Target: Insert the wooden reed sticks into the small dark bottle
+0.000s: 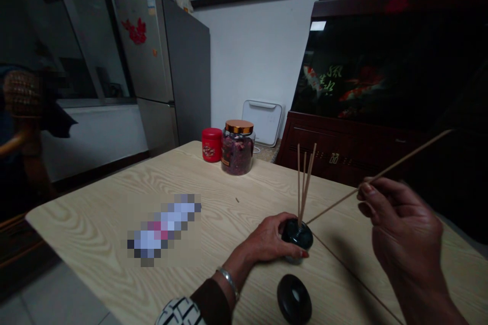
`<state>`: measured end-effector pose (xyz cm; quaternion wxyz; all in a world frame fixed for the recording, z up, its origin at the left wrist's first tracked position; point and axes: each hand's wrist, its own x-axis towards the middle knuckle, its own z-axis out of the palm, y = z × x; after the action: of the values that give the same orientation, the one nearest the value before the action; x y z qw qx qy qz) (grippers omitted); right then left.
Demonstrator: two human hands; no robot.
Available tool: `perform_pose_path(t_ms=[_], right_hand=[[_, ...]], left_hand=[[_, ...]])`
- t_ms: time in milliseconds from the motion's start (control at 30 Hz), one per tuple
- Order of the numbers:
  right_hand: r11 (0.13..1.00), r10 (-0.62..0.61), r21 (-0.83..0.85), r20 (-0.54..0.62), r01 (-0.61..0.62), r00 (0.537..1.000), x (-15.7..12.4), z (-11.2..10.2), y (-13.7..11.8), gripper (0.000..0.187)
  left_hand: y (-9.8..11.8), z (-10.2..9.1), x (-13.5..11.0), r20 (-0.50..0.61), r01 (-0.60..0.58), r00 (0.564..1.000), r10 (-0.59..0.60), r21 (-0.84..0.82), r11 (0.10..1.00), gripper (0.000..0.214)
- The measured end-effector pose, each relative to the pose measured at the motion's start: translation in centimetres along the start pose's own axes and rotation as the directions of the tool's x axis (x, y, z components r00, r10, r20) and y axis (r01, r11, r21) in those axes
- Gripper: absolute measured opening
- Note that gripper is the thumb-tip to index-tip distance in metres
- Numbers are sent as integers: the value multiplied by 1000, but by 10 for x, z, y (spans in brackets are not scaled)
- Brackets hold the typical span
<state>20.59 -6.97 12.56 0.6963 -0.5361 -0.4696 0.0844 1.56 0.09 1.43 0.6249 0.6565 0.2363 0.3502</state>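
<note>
My left hand [272, 238] is wrapped around a small round dark glass holder [299, 236] on the table. Several thin brown sticks [305, 183] stand upright in its top. Between thumb and fingers, my right hand [404, 228] pinches one more long thin stick [409, 159], which slants down to the left. Its lower end reaches the rim of the holder; whether it is inside I cannot tell. Another thin stick [356, 277] lies on the table under my right hand. In front of the holder is a black round piece [294, 298] with a pale spot in its middle.
On the wood-grain table [213, 244] stand a red canister [212, 144] and a glass jar [238, 150] with a copper-coloured lid. A blurred-out oblong item [165, 228] lies at left. A tiny brown fragment [237, 200] is mid-table. Beyond are a fridge [188, 66] and a fish tank [358, 71].
</note>
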Motion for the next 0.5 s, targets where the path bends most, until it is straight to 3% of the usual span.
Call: perform_pose_path(t_ms=[100, 233, 333, 500], right_hand=[[999, 40, -8, 3, -40, 999, -5, 11, 0, 30], [998, 48, -54, 245, -36, 968, -11, 20, 5, 27], [992, 70, -122, 463, -15, 883, -14, 24, 14, 25], [961, 167, -272, 716, 50, 678, -7, 16, 23, 24]], left_hand=[[0, -1, -1, 14, -11, 1000, 11, 5, 1000, 68], [-2, -2, 0, 9, -5, 1000, 5, 21, 1000, 72], [-4, -2, 0, -2, -11, 1000, 11, 60, 998, 74], [-7, -3, 1, -12, -19, 1000, 20, 88, 996, 76]])
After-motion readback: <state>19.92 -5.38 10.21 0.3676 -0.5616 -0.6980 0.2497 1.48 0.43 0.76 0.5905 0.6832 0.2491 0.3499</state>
